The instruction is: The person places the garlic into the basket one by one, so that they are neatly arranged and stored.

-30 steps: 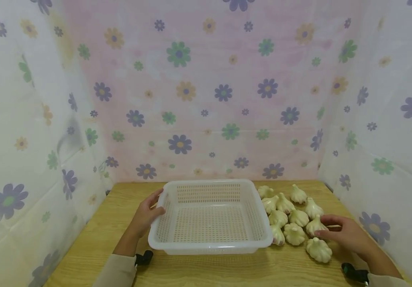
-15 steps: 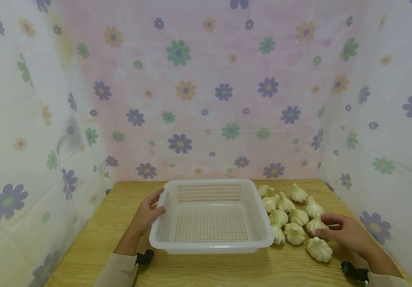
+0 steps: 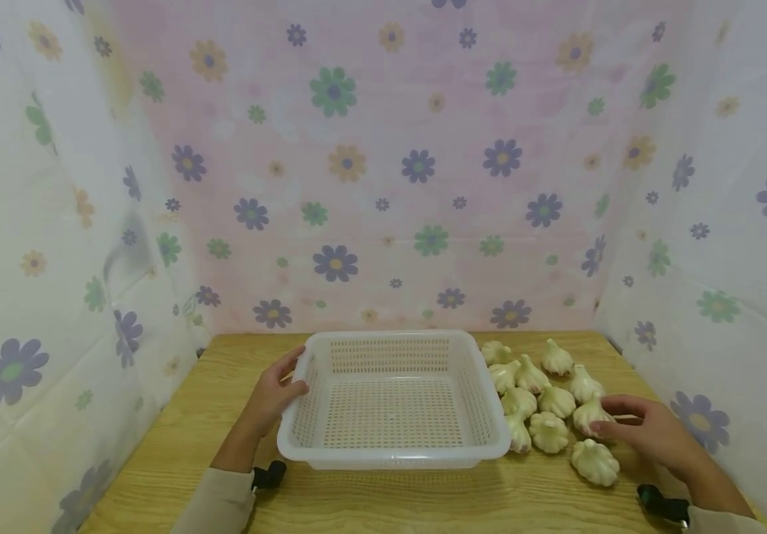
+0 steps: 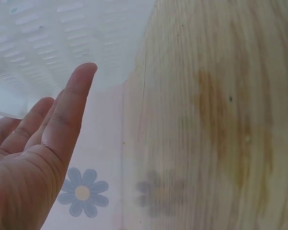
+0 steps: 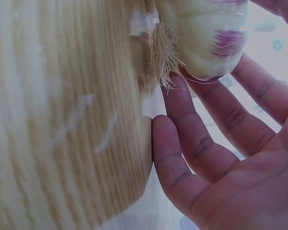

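A white plastic basket [image 3: 393, 461] with slotted walls and floor stands on the wooden table. At its left side my left hand [image 3: 273, 397] grips the rim, thumb over the top and fingers along the outside. My right hand [image 3: 653, 434] holds a garlic bulb [image 3: 587, 417] between thumb and fingers, at the right edge of a cluster. In the right wrist view, fingers [image 5: 230, 112] lie against the purple-streaked garlic bulb [image 5: 206, 38], whose roots hang beside them. The left wrist view shows extended fingers [image 4: 69, 110] beneath the basket wall [image 4: 105, 52].
Several other garlic bulbs [image 3: 557, 400] crowd the table right of the basket, some touching its side. One bulb [image 3: 595, 463] lies closest to the front. Flowered cloth [image 3: 383, 185] encloses the back and both sides of the table [image 3: 383, 504].
The head view has tilted down slightly. Both hands keep nearly the same places on the basket and the garlic bulb, the right thumb shifting only a little.
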Tool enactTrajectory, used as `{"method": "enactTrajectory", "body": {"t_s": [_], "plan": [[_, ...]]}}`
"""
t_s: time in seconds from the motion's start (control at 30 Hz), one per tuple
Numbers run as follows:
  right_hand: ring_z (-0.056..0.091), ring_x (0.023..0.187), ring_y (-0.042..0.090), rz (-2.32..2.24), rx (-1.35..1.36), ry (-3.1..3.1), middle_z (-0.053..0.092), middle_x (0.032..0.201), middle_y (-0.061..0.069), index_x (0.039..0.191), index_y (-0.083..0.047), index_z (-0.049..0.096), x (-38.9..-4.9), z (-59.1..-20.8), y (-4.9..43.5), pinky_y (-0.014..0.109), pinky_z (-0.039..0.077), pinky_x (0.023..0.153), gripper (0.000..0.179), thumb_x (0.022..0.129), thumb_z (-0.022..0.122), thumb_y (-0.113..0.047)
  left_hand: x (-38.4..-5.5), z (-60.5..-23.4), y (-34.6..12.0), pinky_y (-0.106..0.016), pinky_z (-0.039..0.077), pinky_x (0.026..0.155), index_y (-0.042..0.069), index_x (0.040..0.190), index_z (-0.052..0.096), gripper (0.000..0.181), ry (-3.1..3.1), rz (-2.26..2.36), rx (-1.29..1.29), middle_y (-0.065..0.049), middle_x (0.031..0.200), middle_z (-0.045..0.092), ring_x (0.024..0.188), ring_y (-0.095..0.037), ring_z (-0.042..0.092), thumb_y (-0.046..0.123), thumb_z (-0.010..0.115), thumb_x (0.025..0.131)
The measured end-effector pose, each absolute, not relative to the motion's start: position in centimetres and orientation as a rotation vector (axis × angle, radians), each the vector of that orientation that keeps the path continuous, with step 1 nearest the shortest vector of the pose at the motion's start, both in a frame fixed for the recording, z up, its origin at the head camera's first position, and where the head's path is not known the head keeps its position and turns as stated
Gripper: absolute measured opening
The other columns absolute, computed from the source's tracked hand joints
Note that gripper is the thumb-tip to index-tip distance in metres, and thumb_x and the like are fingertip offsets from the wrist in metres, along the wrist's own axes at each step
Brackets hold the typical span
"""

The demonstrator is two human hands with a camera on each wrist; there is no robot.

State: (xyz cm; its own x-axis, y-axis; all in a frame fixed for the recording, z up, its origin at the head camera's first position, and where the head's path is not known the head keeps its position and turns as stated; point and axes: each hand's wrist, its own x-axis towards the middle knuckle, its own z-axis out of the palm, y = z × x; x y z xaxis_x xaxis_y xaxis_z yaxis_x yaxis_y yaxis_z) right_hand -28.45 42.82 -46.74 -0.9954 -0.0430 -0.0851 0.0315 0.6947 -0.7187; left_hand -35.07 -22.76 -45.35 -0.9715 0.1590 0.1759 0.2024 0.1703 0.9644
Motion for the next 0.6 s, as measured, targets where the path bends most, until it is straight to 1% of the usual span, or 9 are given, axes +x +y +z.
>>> {"method": "enactTrajectory", "body": {"t_s": [0.23, 0.4, 0.5, 0.6], "plan": [[0.063, 0.121, 0.047, -1.202, -0.054, 2.822, 0.05, 0.149, 0.034, 0.15, 0.008, 0.046, -28.23, -46.95, 42.9, 0.046, 0.062, 0.085, 0.078, 0.098, 0.069, -0.046, -34.76, -45.66, -22.77, -0.044, 0.063, 0.086, 0.01, 0.162, 0.033, 0.077, -2.354, -1.986, -0.376, -0.024, 0.159, 0.041, 0.128, -0.045, 0.059, -0.001, 0.063, 0.093], [0.065, 0.119, 0.043, -1.178, -0.042, 2.84, 0.052, 0.149, 0.031, 0.151, 0.006, 0.046, -27.79, -46.83, 43.1, 0.04, 0.062, 0.082, 0.078, 0.098, 0.067, -0.048, -34.93, -45.36, -22.38, -0.045, 0.063, 0.086, 0.01, 0.162, 0.033, 0.077, -2.361, -1.981, -0.401, -0.023, 0.16, 0.042, 0.13, -0.047, 0.058, -0.001, 0.062, 0.092], [0.064, 0.12, 0.045, -1.155, -0.047, 2.853, 0.051, 0.149, 0.032, 0.15, 0.007, 0.045, -27.55, -46.65, 43.2, 0.043, 0.062, 0.082, 0.077, 0.1, 0.065, -0.047, -35.01, -45.36, -22.02, -0.047, 0.063, 0.086, 0.011, 0.163, 0.032, 0.077, -2.373, -1.962, -0.414, -0.022, 0.159, 0.043, 0.13, -0.047, 0.058, 0.001, 0.062, 0.093], [0.063, 0.121, 0.047, -1.145, -0.054, 2.868, 0.052, 0.148, 0.033, 0.15, 0.008, 0.045, -27.54, -46.43, 43.01, 0.042, 0.062, 0.081, 0.076, 0.1, 0.065, -0.047, -34.78, -45.54, -21.86, -0.047, 0.064, 0.085, 0.012, 0.162, 0.034, 0.077, -2.362, -1.959, -0.382, -0.022, 0.157, 0.045, 0.128, -0.047, 0.06, 0.0, 0.061, 0.091]]}}
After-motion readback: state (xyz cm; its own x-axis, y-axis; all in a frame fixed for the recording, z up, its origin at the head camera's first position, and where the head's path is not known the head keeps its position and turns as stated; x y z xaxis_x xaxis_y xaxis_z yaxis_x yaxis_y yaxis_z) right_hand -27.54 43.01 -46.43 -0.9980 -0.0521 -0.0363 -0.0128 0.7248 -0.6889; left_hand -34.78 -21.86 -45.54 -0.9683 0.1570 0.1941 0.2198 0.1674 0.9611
